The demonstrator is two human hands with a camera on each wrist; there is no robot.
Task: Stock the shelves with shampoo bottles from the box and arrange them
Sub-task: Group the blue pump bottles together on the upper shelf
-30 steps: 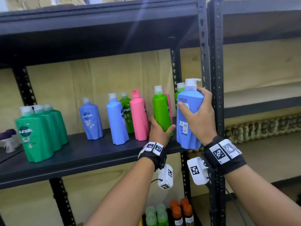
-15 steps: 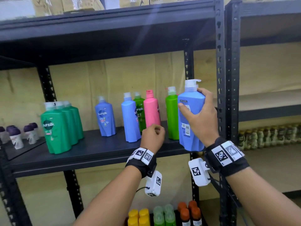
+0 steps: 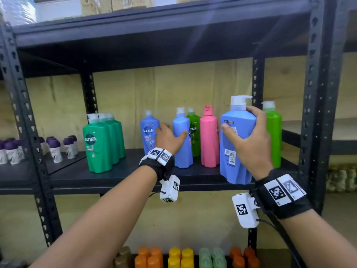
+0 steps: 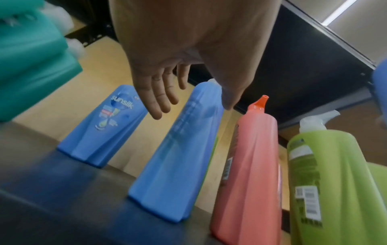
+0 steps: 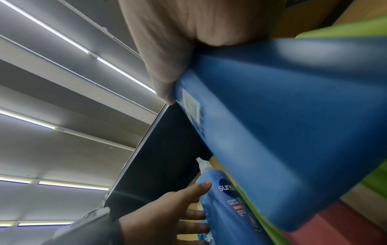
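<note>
On the neighbouring shelf at the far left stand small purple-capped bottles (image 3: pixel 56 149). On your black shelf (image 3: pixel 123 176), three dark green Sunsilk bottles (image 3: pixel 98 144) stand in a row running front to back. Next comes a small blue Sunsilk bottle (image 3: pixel 148 132), label facing you, set toward the back.

Your left hand (image 3: pixel 168 136) reaches between that bottle and the light blue bottle (image 3: pixel 182 140). Its fingers are spread and straight, holding nothing; the thumb lies against the light blue bottle's front. From the left wrist view, the fingers (image 4: pixel 159 94) hang in the gap between the two blue bottles.

Behind the light blue one stands a green Sunsilk bottle (image 3: pixel 194 132), then a pink bottle (image 3: pixel 209 140) just beside it.

Your right hand (image 3: pixel 249 140) grips the large blue pump bottle (image 3: pixel 237 144) around its upper body, thumb on the back label, fingers wrapped over the shoulder. You hold the bottle upright at the shelf's front edge; its base overlaps the edge, and whether it touches cannot be told. Behind your hand stands a bright green pump bottle (image 3: pixel 274 136) near the right upright.

On the level below sit orange, yellow and pale green caps (image 3: pixel 181 256).
</note>
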